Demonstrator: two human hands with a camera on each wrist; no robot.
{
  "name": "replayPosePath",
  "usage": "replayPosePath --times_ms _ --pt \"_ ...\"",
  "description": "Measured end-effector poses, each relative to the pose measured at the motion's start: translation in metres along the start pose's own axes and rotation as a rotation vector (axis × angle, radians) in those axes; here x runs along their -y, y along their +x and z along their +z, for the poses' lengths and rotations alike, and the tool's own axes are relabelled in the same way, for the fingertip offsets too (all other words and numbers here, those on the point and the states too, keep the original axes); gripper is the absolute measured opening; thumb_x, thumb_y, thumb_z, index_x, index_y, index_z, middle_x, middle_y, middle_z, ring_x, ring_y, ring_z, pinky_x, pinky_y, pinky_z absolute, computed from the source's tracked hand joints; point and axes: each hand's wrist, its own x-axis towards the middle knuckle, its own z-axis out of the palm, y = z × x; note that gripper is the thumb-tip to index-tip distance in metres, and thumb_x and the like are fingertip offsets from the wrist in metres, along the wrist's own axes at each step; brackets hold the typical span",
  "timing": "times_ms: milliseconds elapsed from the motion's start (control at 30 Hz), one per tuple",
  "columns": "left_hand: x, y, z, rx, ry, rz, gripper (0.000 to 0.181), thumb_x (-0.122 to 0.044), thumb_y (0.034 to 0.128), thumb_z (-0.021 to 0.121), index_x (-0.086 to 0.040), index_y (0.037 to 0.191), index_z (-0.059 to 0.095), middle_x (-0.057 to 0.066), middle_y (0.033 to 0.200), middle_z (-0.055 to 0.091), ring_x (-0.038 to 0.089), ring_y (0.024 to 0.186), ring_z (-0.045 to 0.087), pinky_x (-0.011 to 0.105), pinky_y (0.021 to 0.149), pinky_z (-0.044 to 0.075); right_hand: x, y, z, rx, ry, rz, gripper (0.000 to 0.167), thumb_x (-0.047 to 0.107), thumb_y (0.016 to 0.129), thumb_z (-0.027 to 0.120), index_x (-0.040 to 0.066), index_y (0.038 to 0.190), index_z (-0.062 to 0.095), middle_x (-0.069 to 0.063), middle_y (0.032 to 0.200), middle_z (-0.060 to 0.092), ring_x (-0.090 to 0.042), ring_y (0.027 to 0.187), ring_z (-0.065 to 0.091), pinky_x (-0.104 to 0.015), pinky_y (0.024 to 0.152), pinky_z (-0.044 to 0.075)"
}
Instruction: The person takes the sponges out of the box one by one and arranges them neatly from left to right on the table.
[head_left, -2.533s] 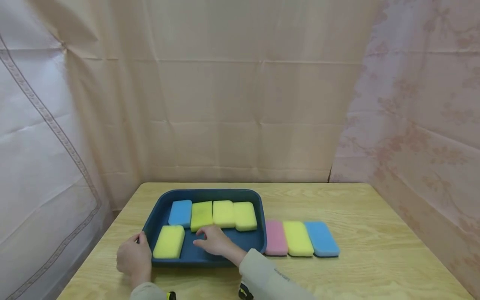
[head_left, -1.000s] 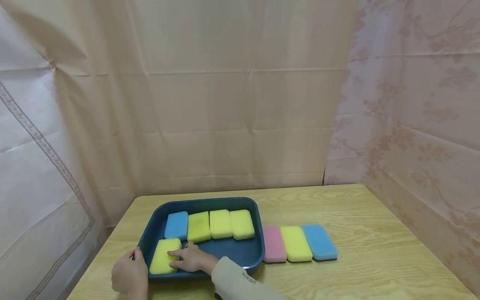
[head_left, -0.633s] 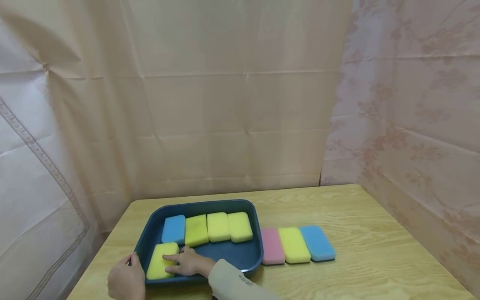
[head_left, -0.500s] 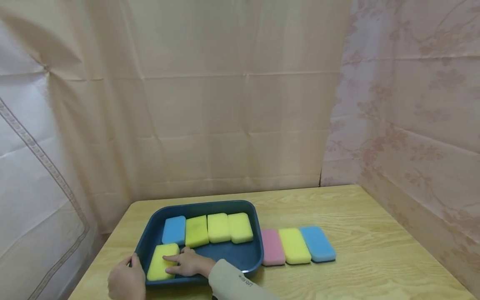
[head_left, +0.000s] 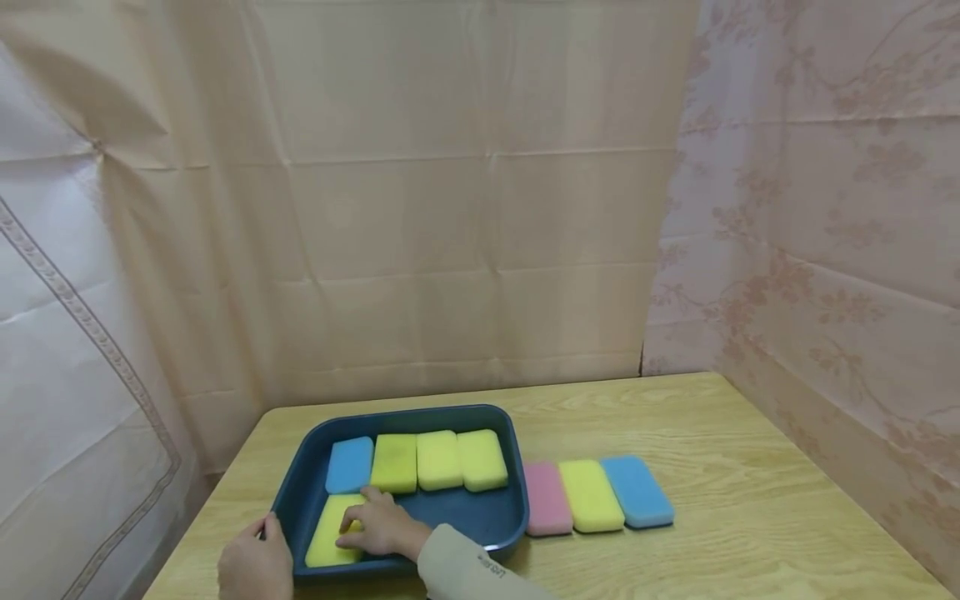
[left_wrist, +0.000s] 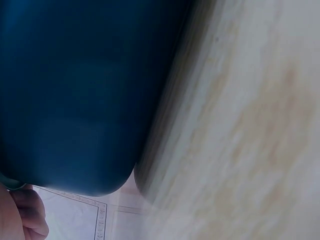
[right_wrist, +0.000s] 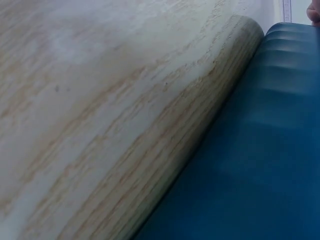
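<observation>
A dark blue tray point(head_left: 302, 510) sits on the table, its left rim gripped by my left hand point(head_left: 255, 565). Inside it, at the front left, lies a yellow sponge point(head_left: 324, 542). My right hand point(head_left: 384, 528) is over that sponge's right part, thumb and index finger bent against its top as if pinching it; the undersides of the fingers are hidden. Along the tray's back stand a blue sponge point(head_left: 349, 465), a lime-yellow sponge point(head_left: 394, 463) and two pale yellow sponges point(head_left: 440, 460) side by side. The wrist views show the tray's outer wall point(left_wrist: 75, 100) and a table edge.
Right of the tray a pink sponge point(head_left: 548, 498), a yellow sponge point(head_left: 592, 495) and a blue sponge point(head_left: 637, 492) lie in a row on the wooden table point(head_left: 750, 517). Beige curtains point(head_left: 450, 208) hang behind and at both sides.
The right hand came left onto the front yellow sponge, then its fingers bent and the sponge slid slightly right. The lime-yellow sponge sits straighter. The left hand stays on the rim.
</observation>
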Motion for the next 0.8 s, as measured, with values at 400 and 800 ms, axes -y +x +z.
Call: replayPosePath --times_ms 400,800 --pt "0.002 0.005 0.005 -0.004 0.009 0.006 0.038 -0.026 0.0937 0.041 0.004 0.111 0.058 0.026 0.11 0.055 0.041 0.102 0.05 0.052 0.085 0.039 -0.004 0.0 -0.004 -0.177 0.124 0.02 0.032 0.024 0.073 0.074 0.008 0.097 0.059 -0.001 0.093 0.045 -0.006 0.079 0.045 -0.016 0.069 0.042" --pt "0.023 0.027 0.033 -0.053 0.016 0.018 0.04 -0.03 0.0938 0.04 0.001 0.111 0.06 0.024 0.108 0.057 0.04 0.099 0.052 0.054 0.083 0.039 -0.007 -0.001 -0.01 -0.229 0.039 -0.004 0.056 0.031 0.067 0.078 0.002 0.111 0.058 0.0 0.095 0.056 -0.008 0.083 0.046 -0.017 0.072 0.039"
